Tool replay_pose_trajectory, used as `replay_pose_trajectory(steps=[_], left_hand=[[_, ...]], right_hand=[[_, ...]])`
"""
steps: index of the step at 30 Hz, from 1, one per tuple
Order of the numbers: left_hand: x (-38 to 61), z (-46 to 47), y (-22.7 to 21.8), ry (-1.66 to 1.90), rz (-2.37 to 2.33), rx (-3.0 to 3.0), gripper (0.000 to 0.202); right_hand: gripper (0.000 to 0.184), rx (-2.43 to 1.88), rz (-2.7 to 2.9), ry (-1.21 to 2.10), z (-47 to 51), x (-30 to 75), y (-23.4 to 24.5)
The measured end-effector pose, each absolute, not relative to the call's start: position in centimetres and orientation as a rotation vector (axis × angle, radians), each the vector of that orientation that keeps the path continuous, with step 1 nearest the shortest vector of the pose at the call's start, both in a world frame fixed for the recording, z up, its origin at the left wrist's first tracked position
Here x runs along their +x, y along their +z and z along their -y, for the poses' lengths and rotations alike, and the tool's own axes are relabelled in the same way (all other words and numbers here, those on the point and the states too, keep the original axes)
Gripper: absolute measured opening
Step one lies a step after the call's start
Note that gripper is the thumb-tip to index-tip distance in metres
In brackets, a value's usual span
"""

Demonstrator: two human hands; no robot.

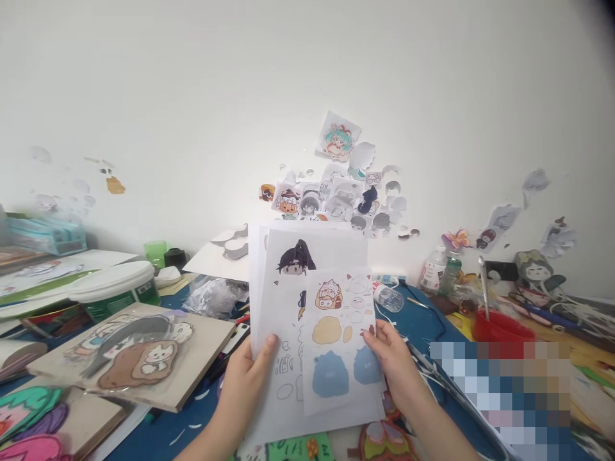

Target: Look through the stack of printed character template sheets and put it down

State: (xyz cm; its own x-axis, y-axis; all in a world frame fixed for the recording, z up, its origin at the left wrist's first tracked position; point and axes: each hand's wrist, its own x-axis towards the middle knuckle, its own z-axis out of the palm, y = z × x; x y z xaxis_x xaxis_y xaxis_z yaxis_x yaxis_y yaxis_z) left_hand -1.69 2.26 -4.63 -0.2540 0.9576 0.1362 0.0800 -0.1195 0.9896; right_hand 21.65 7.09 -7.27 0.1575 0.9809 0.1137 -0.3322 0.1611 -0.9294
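Several printed paper sheets (288, 416) are held up in front of me between both hands. My left hand (254, 371) grips their left edge, its thumb lying over the front. On the right edge my right hand (389, 352) pinches the stack, thumb in front and fingers partly behind. The top small sheet (336, 330) shows a cartoon figure with tan and blue cut-out shapes. Behind it, a larger page carries a dark-haired cartoon head (294, 258) and line drawings. The rear sheets are mostly hidden.
A thick board (202, 368) bearing cartoon cut-outs lies left, near a white-lidded tub (115, 282). A red cup (504, 330) with a metal utensil and a clear bottle (434, 272) stand right. Paper pictures (337, 136) are stuck to the wall. Cables cross the blue table (423, 307).
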Motion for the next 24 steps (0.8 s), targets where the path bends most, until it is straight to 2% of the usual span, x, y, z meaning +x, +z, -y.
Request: replay_pose_trajectory(steps=[7,19,24], left_hand=[[-1.6,-2.0,-4.5,1.479,-1.407,1.207,0.047],[-1.7,-2.3,-5.3,1.528,-1.408,1.218,0.046],[-1.6,-2.2,-5.1,1.530,-1.387,1.170,0.049]], right_hand=[[0.052,-0.973,0.928,1.100,-7.1,21.1,-7.8],[0.039,-1.096,0.949,0.920,-6.9,21.0,-8.4],[0.037,-1.100,0.934,0.966,-6.7,21.0,-7.9]])
